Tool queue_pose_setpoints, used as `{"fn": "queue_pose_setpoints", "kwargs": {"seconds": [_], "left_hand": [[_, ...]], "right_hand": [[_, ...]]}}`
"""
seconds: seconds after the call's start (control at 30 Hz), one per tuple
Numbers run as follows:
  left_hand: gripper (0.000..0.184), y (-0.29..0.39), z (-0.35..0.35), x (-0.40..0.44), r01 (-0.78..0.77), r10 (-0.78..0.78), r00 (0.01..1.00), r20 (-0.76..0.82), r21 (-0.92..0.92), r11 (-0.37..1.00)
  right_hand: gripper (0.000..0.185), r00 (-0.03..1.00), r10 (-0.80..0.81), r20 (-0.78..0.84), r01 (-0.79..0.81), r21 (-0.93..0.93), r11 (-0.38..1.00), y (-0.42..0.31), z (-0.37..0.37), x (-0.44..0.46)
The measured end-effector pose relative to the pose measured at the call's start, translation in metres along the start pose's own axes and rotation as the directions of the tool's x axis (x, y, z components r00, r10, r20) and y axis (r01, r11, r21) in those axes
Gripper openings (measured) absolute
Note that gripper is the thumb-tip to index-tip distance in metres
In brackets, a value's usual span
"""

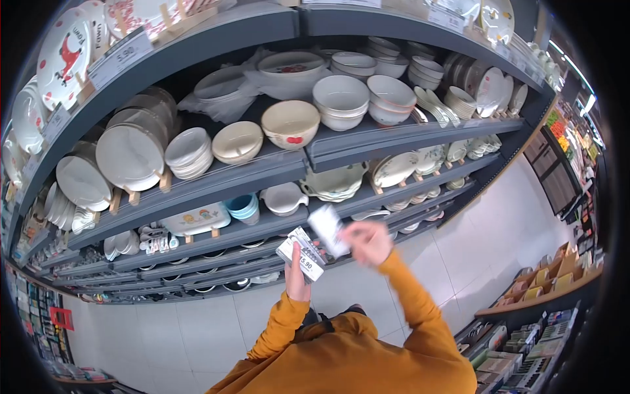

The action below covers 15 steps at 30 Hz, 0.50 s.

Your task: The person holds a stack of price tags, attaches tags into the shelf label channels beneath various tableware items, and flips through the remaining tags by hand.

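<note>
My left hand [297, 276] grips a small stack of printed price tags [302, 256], the front one reading 15.90. Just to its right, my right hand [369, 243] pinches a white tag [329, 228] that is blurred by motion and raised above the stack. Both hands are in front of the lower shelves, below a white handled bowl [283, 198] and a scalloped green-white dish [335, 182]. Stacked bowls [341, 98] and a cream bowl with a red motif [291, 124] stand on the shelf above.
The curved grey shelf unit [407, 141] spans the view, with standing plates [130, 156] at the left and blue cups [243, 208] lower down. Tiled floor [453, 243] lies beneath. Wooden bins [545, 282] and another rack are at the right.
</note>
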<state>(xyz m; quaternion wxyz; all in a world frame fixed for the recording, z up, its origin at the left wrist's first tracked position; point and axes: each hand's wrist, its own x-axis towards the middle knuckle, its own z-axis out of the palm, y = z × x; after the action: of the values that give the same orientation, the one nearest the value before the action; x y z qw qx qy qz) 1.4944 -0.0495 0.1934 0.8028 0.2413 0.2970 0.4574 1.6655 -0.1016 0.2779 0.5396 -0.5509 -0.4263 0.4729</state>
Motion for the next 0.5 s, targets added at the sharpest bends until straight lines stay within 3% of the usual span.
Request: {"fn": "queue_pose_setpoints", "kwargs": {"seconds": [0.03,0.07,0.1,0.23,0.33,0.37,0.4,0.43,0.47,0.5], "left_hand": [[0.046,-0.009,0.005,0.002,-0.014,0.013,1.000,-0.021,-0.024,1.000],[0.047,-0.016,0.010,0.001,0.002,-0.002,1.000,0.004,-0.025,1.000],[0.047,-0.024,0.014,-0.002,0.018,-0.017,0.999,0.028,-0.025,1.000],[0.041,-0.061,0.040,-0.015,0.049,-0.050,0.999,0.014,0.058,0.997],[0.035,-0.098,0.067,-0.018,0.089,-0.091,0.996,0.018,0.099,0.991],[0.033,-0.110,0.078,-0.019,0.111,-0.115,0.993,0.034,0.102,0.989],[0.032,-0.124,0.089,-0.022,0.134,-0.140,0.989,0.049,0.101,0.986],[0.032,-0.137,0.104,-0.024,0.162,-0.169,0.984,0.055,0.108,0.981],[0.032,-0.155,0.117,-0.024,0.179,-0.187,0.980,0.071,0.106,0.978],[0.033,-0.174,0.133,-0.026,0.195,-0.204,0.976,0.083,0.101,0.976]], "right_hand": [[0.019,0.978,0.201,-0.051,-0.204,-0.067,0.977,0.020,0.009,-0.012],[0.021,0.956,0.283,-0.073,-0.287,-0.049,0.957,0.036,0.014,-0.022],[0.021,0.980,0.199,-0.026,-0.199,0.008,0.980,0.056,0.011,-0.027],[0.019,0.980,0.200,-0.015,-0.197,-0.258,0.946,0.063,-0.025,-0.049],[0.019,1.000,0.004,0.008,0.000,-0.464,0.886,0.050,-0.106,-0.050],[0.020,0.966,-0.157,-0.206,0.046,-0.458,0.888,0.028,-0.141,-0.048],[0.024,0.893,-0.330,-0.306,0.098,-0.584,0.806,0.000,-0.186,-0.044],[0.025,0.812,-0.373,-0.450,0.109,-0.510,0.853,-0.013,-0.239,-0.030],[0.027,0.710,-0.530,-0.464,0.149,-0.637,0.756,-0.046,-0.282,-0.022],[0.026,0.652,-0.604,-0.458,0.088,-0.746,0.660,-0.065,-0.332,-0.007]]}}
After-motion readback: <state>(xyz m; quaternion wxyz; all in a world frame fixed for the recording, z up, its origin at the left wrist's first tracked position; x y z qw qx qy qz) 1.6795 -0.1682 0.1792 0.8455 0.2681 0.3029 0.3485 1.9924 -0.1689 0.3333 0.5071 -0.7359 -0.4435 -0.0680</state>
